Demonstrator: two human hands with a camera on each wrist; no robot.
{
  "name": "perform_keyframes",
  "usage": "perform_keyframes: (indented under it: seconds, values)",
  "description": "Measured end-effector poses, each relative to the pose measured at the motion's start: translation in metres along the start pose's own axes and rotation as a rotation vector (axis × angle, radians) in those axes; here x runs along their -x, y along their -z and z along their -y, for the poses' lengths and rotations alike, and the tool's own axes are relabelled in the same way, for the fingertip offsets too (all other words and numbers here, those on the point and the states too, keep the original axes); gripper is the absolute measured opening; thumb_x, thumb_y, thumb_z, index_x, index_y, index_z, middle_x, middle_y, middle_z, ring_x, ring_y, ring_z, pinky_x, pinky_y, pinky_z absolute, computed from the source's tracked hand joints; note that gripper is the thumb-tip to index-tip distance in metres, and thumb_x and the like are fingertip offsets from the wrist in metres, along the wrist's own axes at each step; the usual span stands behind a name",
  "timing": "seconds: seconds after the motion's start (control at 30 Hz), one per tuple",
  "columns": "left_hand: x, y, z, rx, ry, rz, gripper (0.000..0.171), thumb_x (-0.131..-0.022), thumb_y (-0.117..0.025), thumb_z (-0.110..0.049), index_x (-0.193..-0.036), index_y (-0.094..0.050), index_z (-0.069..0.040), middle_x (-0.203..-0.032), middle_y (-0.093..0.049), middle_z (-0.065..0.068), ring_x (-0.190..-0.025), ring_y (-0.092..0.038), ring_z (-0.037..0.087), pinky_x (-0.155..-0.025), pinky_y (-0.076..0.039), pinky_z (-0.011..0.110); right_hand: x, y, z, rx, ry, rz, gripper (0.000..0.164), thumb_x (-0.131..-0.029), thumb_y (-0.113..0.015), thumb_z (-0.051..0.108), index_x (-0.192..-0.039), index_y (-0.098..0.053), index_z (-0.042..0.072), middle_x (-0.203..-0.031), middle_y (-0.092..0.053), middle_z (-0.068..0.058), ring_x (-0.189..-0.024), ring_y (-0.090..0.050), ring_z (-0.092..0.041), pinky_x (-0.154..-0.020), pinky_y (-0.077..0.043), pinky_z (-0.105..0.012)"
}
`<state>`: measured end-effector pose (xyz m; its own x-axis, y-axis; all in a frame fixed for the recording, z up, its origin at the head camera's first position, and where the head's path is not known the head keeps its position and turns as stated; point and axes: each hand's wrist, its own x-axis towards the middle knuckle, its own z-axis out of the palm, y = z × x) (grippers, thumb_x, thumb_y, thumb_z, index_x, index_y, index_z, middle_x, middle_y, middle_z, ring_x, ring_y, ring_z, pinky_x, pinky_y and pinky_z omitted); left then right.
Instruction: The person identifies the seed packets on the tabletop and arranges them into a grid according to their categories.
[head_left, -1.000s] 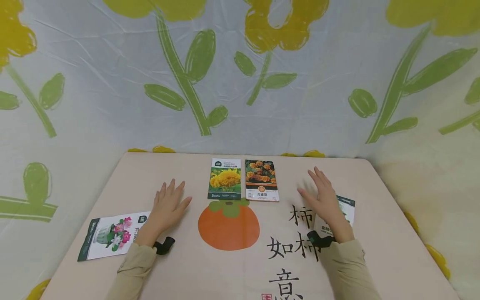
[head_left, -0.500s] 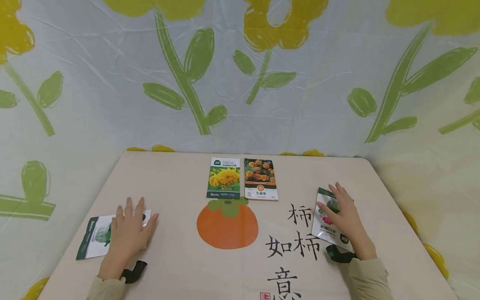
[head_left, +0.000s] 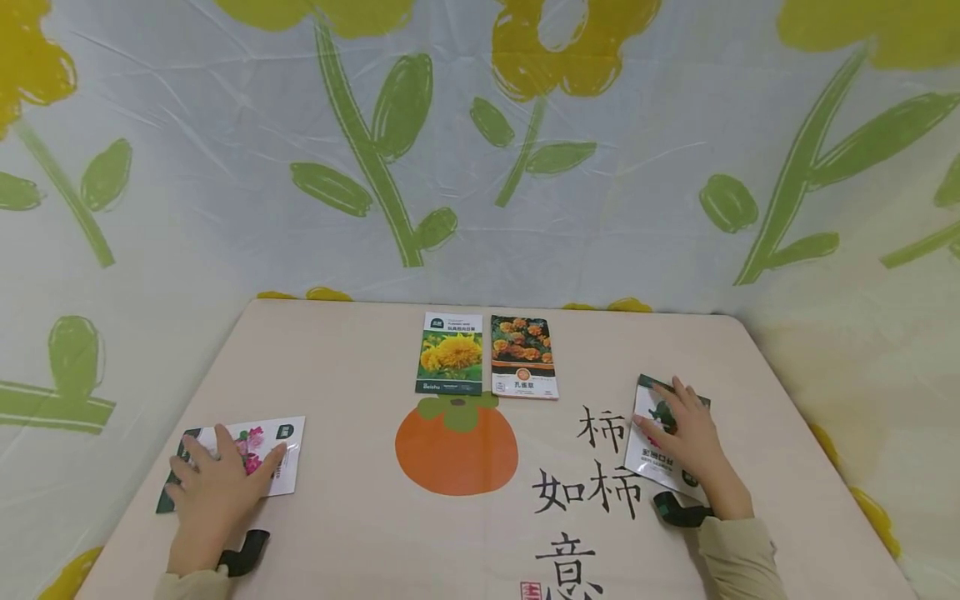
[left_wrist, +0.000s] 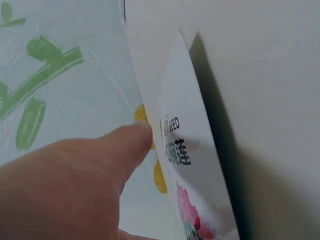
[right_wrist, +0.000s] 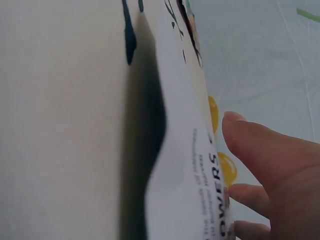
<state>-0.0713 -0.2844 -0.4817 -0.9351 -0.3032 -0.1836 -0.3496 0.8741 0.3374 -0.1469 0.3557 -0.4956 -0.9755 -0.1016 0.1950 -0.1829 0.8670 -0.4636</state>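
Observation:
On the left of the table lies a white seed packet (head_left: 287, 471) with pink flowers and a dark green end band. My left hand (head_left: 213, 492) is over it, fingers spread and slightly bent, hiding its middle. In the left wrist view the thumb (left_wrist: 122, 147) overlaps the air beside the packet (left_wrist: 192, 145). A similar seed packet (head_left: 647, 460), turned the other way up, lies at the right. Over its right half is my right hand (head_left: 693, 442), thumb and fingers spread. The right wrist view shows that packet (right_wrist: 180, 175) with a raised, wavy edge near the thumb (right_wrist: 270, 155).
A yellow-sunflower seed packet (head_left: 450, 354) and an orange-marigold seed packet (head_left: 523, 357) lie side by side at the table's back. A printed persimmon (head_left: 457, 450) and black characters mark the pale tabletop (head_left: 360, 533). Flower-patterned cloth (head_left: 637, 167) surrounds the table.
My left hand has moved left and nearer onto the left packet. My right hand moved right and nearer, then stayed over the right packet, which now shows more of its face.

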Motion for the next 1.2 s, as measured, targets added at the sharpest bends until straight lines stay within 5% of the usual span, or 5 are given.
perform_keyframes:
  seconds: [0.27, 0.83, 1.2]
  values:
    - [-0.003, 0.0, 0.006, -0.021, 0.008, 0.064, 0.117, -0.087, -0.044, -0.079, -0.152, -0.004, 0.01, -0.144, 0.013, 0.051, -0.126, 0.005, 0.077, -0.098, -0.003, 0.084, 0.005, -0.006, -0.005, 0.0, -0.005, 0.02, 0.074, -0.089, -0.069, 0.036, -0.144, -0.041, -0.004, -0.151, -0.023, -0.04, -0.138, -0.015, -0.062, -0.104, -0.012, -0.08]
    - [0.001, -0.001, -0.003, -0.08, 0.054, 0.068, 0.117, -0.087, -0.038, -0.082, -0.15, -0.01, 0.012, -0.14, 0.005, 0.055, -0.122, -0.007, 0.078, -0.096, -0.016, 0.084, 0.006, -0.012, -0.006, -0.008, 0.013, -0.034, 0.072, -0.092, -0.065, 0.038, -0.147, -0.038, 0.0, -0.153, -0.023, -0.036, -0.142, -0.013, -0.056, -0.109, -0.005, -0.075]
    - [0.006, 0.001, -0.003, -0.072, 0.016, 0.106, 0.111, -0.091, -0.035, -0.078, -0.148, -0.012, 0.014, -0.131, -0.006, 0.056, -0.117, -0.013, 0.075, -0.089, -0.025, 0.082, 0.007, -0.014, -0.008, -0.003, -0.006, -0.026, 0.073, -0.093, -0.065, 0.04, -0.148, -0.038, 0.001, -0.154, -0.022, -0.035, -0.142, -0.012, -0.055, -0.109, -0.004, -0.075]
